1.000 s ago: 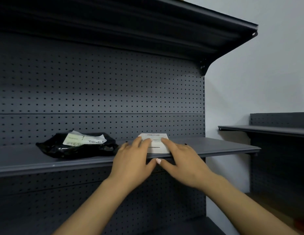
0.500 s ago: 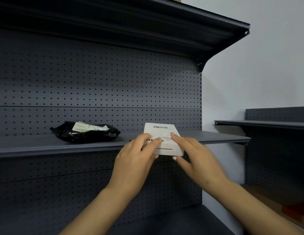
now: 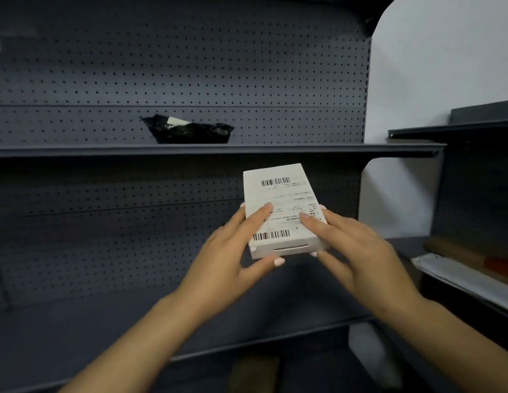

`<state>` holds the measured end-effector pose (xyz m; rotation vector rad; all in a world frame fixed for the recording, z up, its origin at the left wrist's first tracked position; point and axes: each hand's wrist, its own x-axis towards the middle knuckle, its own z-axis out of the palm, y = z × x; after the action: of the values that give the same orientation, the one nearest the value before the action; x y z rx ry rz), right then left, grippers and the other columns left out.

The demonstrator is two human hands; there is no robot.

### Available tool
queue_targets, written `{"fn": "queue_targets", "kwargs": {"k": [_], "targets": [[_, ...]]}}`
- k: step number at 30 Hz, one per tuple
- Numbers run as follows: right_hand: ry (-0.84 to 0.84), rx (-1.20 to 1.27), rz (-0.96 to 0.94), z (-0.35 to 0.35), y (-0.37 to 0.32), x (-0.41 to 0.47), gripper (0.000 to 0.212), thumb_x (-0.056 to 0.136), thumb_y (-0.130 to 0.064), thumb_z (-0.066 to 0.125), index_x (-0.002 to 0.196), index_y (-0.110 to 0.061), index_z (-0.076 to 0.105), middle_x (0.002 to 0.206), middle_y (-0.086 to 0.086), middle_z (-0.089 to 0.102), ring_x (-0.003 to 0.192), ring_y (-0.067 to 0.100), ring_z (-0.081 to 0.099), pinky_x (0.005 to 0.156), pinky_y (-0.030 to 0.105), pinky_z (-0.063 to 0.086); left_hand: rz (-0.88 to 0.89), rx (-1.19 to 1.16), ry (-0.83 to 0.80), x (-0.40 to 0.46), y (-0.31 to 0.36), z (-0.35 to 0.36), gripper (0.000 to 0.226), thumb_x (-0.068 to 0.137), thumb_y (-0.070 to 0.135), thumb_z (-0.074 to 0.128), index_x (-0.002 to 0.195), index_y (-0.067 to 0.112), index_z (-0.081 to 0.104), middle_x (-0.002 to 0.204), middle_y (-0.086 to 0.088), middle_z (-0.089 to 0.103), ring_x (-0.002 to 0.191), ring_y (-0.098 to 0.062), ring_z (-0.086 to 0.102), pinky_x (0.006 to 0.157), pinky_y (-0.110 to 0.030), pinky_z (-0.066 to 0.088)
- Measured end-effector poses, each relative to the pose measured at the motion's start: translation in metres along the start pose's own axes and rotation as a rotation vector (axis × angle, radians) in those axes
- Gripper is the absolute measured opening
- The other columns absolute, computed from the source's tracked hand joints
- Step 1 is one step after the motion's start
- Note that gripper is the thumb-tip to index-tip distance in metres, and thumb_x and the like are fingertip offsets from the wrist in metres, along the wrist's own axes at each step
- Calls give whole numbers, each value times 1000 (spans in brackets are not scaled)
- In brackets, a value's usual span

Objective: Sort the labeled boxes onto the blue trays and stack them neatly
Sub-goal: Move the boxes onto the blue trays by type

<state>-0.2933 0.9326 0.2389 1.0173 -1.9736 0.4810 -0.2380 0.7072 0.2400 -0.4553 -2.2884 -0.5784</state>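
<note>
Lifted clear of the shelf [image 3: 218, 150] where it lay a second ago, the white box [image 3: 281, 211] is now held in the air at the centre of the frame, below the shelf edge and in front of the lower pegboard.

Head view: the box is a flat, rectangular carton of smooth white card, its long side running away from the camera. A printed paper label covers its top face, with one barcode near the far end and another near the near end; the fine print between them is too small to be read. A narrow slot is seen in its near end wall.

The left hand [image 3: 233, 251] is curled round the box's left edge, fingers laid on the label and thumb tucked under the near corner. The right hand [image 3: 349, 251] is pinching the right edge, fingers on top and thumb beneath.

A crumpled, glossy black plastic bag [image 3: 187, 131] with a pale label is seen on the matte dark-grey metal shelf, left of centre. Behind it stands a perforated backboard [image 3: 176, 66] of regular small holes. At the right edge, a second dark shelf unit [image 3: 474, 129] is partly seen against a plain white wall [image 3: 445, 52].
</note>
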Motion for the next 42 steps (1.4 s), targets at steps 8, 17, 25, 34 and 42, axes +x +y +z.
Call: {"fn": "queue_targets", "kwargs": {"k": [8,17,25,34,42], "targets": [[-146,296,66,54,-83,-25,59,83,-23,70,137,-33,47,144,-9,37,126,-7,31,100,3,25,-91,-33,66,-97,-32,-26,72,86,41,64,147,34,28,159,10,8,145,-5,5,112,-40,31],[-326,465,39,129,-224,-21,56,86,-27,66,135,-43,45,144,-18,31,130,-9,27,103,4,25,-263,107,56,-234,-102,-112,69,87,54,49,148,36,23,159,11,7,144,-9,13,111,-43,31],[-437,644,-5,192,-372,-6,60,86,-26,66,131,-52,37,143,-22,29,130,-8,30,105,9,27,-391,243,44,-348,-156,-220,70,86,58,48,148,35,24,158,9,11,145,-8,7,112,-43,29],[-499,761,-8,240,-482,11,57,85,-21,69,131,-45,46,138,-23,34,126,-8,33,99,-1,24,-506,346,78,-417,-194,-299,69,84,63,49,144,31,36,155,5,25,140,-14,23,110,-36,28],[-557,807,-54,286,-517,39,59,83,-20,71,123,-52,42,132,-34,29,122,-11,36,94,-4,25,-586,403,44,-436,-242,-332,72,79,67,50,143,36,37,150,11,34,133,-12,33,107,-40,33]]}}
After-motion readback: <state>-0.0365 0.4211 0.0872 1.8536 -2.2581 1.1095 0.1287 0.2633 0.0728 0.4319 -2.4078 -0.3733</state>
